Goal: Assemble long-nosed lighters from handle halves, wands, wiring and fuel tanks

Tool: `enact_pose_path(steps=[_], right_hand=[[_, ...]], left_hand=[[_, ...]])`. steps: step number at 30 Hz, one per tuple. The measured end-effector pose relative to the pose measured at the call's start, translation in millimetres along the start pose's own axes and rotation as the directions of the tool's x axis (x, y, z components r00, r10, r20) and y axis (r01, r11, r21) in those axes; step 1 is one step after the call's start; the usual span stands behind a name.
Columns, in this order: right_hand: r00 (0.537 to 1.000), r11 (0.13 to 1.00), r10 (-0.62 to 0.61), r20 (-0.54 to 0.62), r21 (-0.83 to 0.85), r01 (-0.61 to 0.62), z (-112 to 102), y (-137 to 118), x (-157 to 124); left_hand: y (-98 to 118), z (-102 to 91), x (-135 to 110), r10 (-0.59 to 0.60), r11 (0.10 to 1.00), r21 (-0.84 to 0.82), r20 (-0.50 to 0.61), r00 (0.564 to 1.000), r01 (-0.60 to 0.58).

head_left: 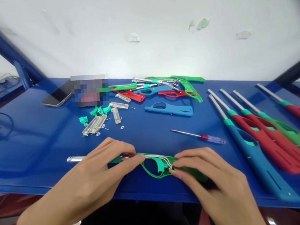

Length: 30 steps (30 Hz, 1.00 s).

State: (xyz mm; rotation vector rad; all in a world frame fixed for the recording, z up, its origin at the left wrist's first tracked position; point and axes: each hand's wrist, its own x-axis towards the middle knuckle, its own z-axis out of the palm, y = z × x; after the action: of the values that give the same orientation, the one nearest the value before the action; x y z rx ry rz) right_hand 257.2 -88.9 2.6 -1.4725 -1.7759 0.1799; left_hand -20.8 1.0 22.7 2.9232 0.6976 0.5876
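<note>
A green lighter casing (pixel 151 174), an open half shell, lies near the table's front edge. A teal trigger (pixel 161 165) and white wires (pixel 160 156) sit in it, and a metal tube (pixel 75 159) sticks out to the left. My left hand (pixel 100 172) is closed round the casing's tube end, its thumb and forefinger pressing at the wires. My right hand (pixel 208 175) pinches the handle end, fingertips where the wires meet the trigger. The part under those fingertips is mostly hidden.
Assembled lighters (pixel 252 154) line the right side. A screwdriver (pixel 211 139) lies ahead of my right hand. Clear fuel tanks (pixel 96 124), teal triggers (pixel 97 111) and small metal bits are at left-centre. Loose casings, including a blue casing (pixel 170 109), and a phone (pixel 58 93) lie farther back.
</note>
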Motion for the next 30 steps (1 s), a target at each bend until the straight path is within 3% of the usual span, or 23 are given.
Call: enact_pose_path(steps=[6, 30], right_hand=[[1.0, 1.0, 0.0, -0.018, 0.007, 0.0, 0.5, -0.3, 1.2], [1.0, 1.0, -0.019, -0.023, 0.015, 0.019, 1.9, 2.3, -0.3]], left_hand=[[1.4, 2.6, -0.3, 0.007, 1.0, 0.004, -0.045, 0.999, -0.007], [-5.6, 9.4, 1.8, 0.0, 0.995, -0.1, 0.026, 1.0, 0.003]])
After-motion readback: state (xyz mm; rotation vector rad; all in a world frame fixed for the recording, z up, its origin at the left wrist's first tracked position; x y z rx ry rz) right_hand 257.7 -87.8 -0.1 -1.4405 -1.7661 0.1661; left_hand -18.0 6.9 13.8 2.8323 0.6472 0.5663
